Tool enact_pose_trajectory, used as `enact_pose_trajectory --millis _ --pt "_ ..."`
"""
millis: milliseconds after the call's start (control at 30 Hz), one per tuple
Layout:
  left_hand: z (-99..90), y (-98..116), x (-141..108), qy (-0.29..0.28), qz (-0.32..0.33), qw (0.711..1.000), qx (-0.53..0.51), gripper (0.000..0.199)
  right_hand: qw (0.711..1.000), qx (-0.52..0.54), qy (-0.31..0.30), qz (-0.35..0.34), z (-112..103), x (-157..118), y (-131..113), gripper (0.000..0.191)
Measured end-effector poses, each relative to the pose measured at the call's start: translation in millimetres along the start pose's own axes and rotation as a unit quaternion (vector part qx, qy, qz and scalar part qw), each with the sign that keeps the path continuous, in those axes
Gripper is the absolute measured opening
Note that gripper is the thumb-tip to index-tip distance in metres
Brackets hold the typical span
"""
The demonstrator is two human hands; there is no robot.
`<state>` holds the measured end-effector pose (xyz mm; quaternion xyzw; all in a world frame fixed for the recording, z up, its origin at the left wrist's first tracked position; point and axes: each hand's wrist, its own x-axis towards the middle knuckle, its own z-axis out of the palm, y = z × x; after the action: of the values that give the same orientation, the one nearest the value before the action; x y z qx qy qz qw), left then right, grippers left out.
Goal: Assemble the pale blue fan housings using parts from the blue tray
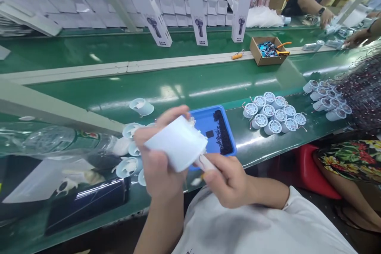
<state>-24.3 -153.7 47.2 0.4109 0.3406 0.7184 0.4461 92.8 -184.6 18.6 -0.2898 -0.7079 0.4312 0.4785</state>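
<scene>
My left hand (162,162) is wrapped around a pale blue cylindrical housing (175,143), tilted with one end toward my right. My right hand (230,180) pinches a slim white piece (206,163) against that end; a thin dark line like a wire shows beside it, but its exact kind is unclear. Beneath and behind the housing lies a blue tray (233,143), holding small black parts (224,133) and some small white bits. To the left of my left hand stand several pale blue cups (126,166) with white pieces inside.
Several round fan units (272,113) with wires are grouped on the green bench right of the tray. A plastic bottle (65,141) and a dark tablet-like slab (86,206) lie left. Beyond are an open carton (268,53) and white boxes (201,20). Co-workers are at the right.
</scene>
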Motion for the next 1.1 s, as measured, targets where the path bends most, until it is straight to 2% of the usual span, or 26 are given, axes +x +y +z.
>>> enact_pose_trajectory --millis 100,200,233,300,367,400,433,467,500,533,600,667,733,833,933,1000,1033,1100 --pt "-10.2 -3.0 23.1 -0.021 0.000 0.999 0.035 0.044 0.993 0.035 -0.033 0.111 -13.3 -2.8 7.3 0.034" --pt "-28.1 -10.1 41.9 0.019 0.020 0.992 0.122 0.058 0.971 0.126 0.012 0.202 -24.3 -14.0 7.4 0.041" --pt "-31.0 -15.4 45.5 0.008 0.023 0.986 0.165 0.060 0.963 0.166 0.035 0.209 -27.3 -18.8 5.3 0.043" --pt "-26.2 -31.6 45.2 -0.071 0.015 0.960 0.270 0.057 0.952 0.229 0.065 0.191 -32.1 -28.0 -1.7 0.044" --pt "-5.6 -53.5 33.3 -0.205 0.034 0.904 0.373 0.046 0.952 0.252 0.078 0.157 -35.8 -34.8 -10.7 0.043" --pt "9.4 -65.3 23.4 -0.281 0.060 0.863 0.416 0.038 0.955 0.249 0.084 0.140 -37.2 -37.1 -15.3 0.042" --pt "26.2 -77.0 11.7 -0.368 0.114 0.811 0.440 0.033 0.959 0.240 0.090 0.124 -38.3 -38.7 -19.4 0.041" --pt "43.7 -88.1 -0.8 -0.447 0.155 0.748 0.466 0.032 0.963 0.227 0.096 0.109 -39.0 -39.7 -22.9 0.040" --pt "61.0 -98.2 -13.2 -0.510 0.198 0.689 0.475 0.033 0.967 0.214 0.101 0.096 -39.5 -40.3 -25.6 0.039" --pt "77.0 -107.3 -24.7 -0.556 0.232 0.642 0.474 0.036 0.969 0.204 0.106 0.086 -39.5 -40.8 -27.3 0.038" --pt "103.5 -122.5 -42.7 -0.595 0.264 0.605 0.459 0.038 0.971 0.194 0.115 0.082 -38.9 -42.0 -28.0 0.036" --pt "120.7 -134.3 -52.6 -0.595 0.274 0.606 0.452 0.041 0.968 0.195 0.120 0.100 -37.9 -44.2 -26.2 0.038" --pt "127.6 -142.7 -54.6 -0.580 0.276 0.616 0.457 0.051 0.967 0.184 0.120 0.129 -37.9 -47.4 -24.0 0.042" --pt "116.6 -145.8 -40.5 -0.544 0.263 0.641 0.473 0.054 0.963 0.156 0.133 0.174 -41.7 -52.3 -20.4 0.047" --pt "79.1 -134.6 -0.9 -0.477 0.222 0.671 0.522 0.041 0.956 0.121 0.177 0.201 -50.5 -51.8 -9.5 0.047" --pt "42.3 -119.5 38.0 -0.386 0.161 0.693 0.588 0.037 0.950 0.083 0.211 0.214 -56.6 -45.3 6.9 0.044" --pt "22.1 -110.8 59.4 -0.333 0.120 0.695 0.626 0.036 0.947 0.065 0.222 0.221 -58.5 -40.1 17.8 0.042" --pt "-18.6 -94.1 101.2 -0.234 0.030 0.677 0.697 0.038 0.944 0.037 0.227 0.237 -59.2 -26.9 42.3 0.035"
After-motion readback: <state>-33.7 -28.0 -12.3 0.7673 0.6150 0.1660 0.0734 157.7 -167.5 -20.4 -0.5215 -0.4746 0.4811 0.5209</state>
